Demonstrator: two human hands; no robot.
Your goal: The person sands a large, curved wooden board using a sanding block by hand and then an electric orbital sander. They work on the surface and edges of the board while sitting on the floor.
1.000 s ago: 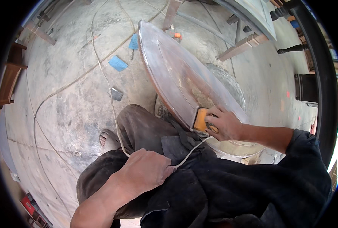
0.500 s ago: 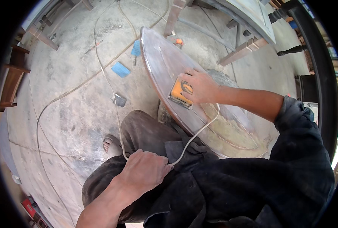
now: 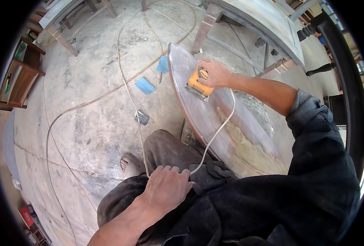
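Note:
My right hand is wrapped round the top of a yellow electric sander, which rests on a pointed oval wooden panel. Grey dust or primer coats the far part of that panel, while a yellowish patch shows on its nearer part. From the sander a pale power cord loops back to my lap. There my left hand is closed round the cord, which comes out on both sides of the fist and runs on across the floor.
Blue sandpaper sheets and a dark grey pad lie on the concrete floor left of the panel. Cords and a hose snake across it. A wooden table stands at the far right, with a wooden shelf piece at the left.
My right hand has pushed the sander further up the panel toward its far tip. The whole view has shifted slightly; my left hand still grips the cord.

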